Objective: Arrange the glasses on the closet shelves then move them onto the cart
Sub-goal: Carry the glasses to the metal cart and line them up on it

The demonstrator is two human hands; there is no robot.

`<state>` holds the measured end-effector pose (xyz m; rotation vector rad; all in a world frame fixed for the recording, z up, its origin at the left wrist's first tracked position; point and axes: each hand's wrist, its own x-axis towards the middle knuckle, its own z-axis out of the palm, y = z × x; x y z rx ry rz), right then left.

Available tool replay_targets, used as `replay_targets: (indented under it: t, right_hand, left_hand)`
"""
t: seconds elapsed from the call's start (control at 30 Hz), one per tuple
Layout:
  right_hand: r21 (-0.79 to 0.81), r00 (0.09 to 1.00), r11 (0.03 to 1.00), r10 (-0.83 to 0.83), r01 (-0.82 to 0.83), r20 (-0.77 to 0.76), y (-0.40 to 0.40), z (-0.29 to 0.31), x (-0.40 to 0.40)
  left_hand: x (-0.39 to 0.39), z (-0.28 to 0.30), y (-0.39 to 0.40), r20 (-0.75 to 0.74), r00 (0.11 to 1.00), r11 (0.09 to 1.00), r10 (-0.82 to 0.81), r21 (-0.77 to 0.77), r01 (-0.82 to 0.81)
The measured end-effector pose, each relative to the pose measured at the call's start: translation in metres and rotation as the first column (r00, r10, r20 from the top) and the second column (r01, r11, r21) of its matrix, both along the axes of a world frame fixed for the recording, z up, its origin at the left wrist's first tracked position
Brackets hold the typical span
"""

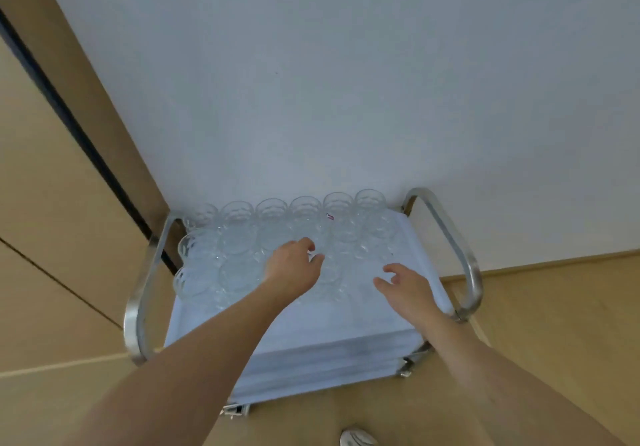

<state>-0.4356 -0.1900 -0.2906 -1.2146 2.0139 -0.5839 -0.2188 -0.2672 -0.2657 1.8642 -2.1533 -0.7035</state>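
Observation:
Several clear glasses [239, 237] stand in rows on the white cloth that covers the cart top [311, 328], packed toward its far edge and left side. My left hand [294, 269] reaches over the middle of them, its thumb and fingertips curled onto the rim of one glass [330, 277] in the nearest row. My right hand [407, 288] hovers just right of that glass, above bare cloth, fingers spread and holding nothing. The picture is blurred, so the left hand's hold is hard to make out.
The cart has curved metal handles on the left [142, 293] and right [464, 258] and stands against a white wall [346, 82]. Tan closet panels [52, 220] run along the left. A shoe [356, 437] shows on the wooden floor at the bottom.

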Motion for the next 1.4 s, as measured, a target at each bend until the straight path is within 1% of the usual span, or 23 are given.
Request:
replay_targets:
  t: [0.07,0.13,0.23,0.3,0.43,0.6,0.77,0.97,1.07,1.2,1.4]
  right_hand:
    - [-0.042,0.996,0.999,-0.007,0.003,-0.086,0.019,0.017,-0.009]
    - [-0.078,0.985,0.997,-0.04,0.027,-0.167,0.041,0.031,-0.021]
    - [-0.115,0.97,0.991,-0.099,0.075,-0.221,0.078,0.049,-0.046]
    - [-0.135,0.953,0.981,-0.167,0.136,-0.253,0.102,0.059,-0.067]
    - [-0.171,0.897,0.947,-0.313,0.27,-0.314,0.152,0.076,-0.115]
    - [-0.178,0.794,0.886,-0.463,0.428,-0.394,0.22,0.097,-0.193]
    - [-0.178,0.686,0.808,-0.575,0.562,-0.446,0.29,0.112,-0.281]
    - [-0.185,0.587,0.727,-0.656,0.662,-0.475,0.362,0.124,-0.375]
    - [-0.18,0.553,0.698,-0.675,0.693,-0.488,0.393,0.127,-0.417]
    - [-0.174,0.53,0.672,-0.693,0.719,-0.489,0.422,0.129,-0.465]
    - [-0.148,0.5,0.625,-0.725,0.766,-0.473,0.436,0.124,-0.519]
  left_hand:
    - [-0.022,0.013,0.006,0.011,0.992,0.989,-0.125,-0.075,0.126]
    - [-0.05,0.025,0.015,0.033,0.965,0.955,-0.259,-0.141,0.261]
    - [-0.096,0.045,0.035,0.071,0.9,0.876,-0.429,-0.209,0.434]
    - [-0.127,0.058,0.05,0.079,0.847,0.816,-0.525,-0.237,0.528]
    - [-0.199,0.081,0.08,0.101,0.738,0.688,-0.667,-0.294,0.663]
    - [-0.303,0.11,0.128,0.128,0.601,0.532,-0.789,-0.346,0.773]
    - [-0.412,0.127,0.186,0.169,0.451,0.366,-0.876,-0.374,0.852]
    - [-0.534,0.133,0.25,0.186,0.313,0.227,-0.931,-0.376,0.899]
    - [-0.585,0.135,0.278,0.177,0.272,0.189,-0.946,-0.382,0.905]
    - [-0.64,0.135,0.303,0.2,0.231,0.141,-0.952,-0.382,0.913]
    - [-0.702,0.127,0.317,0.202,0.205,0.131,-0.958,-0.329,0.935]
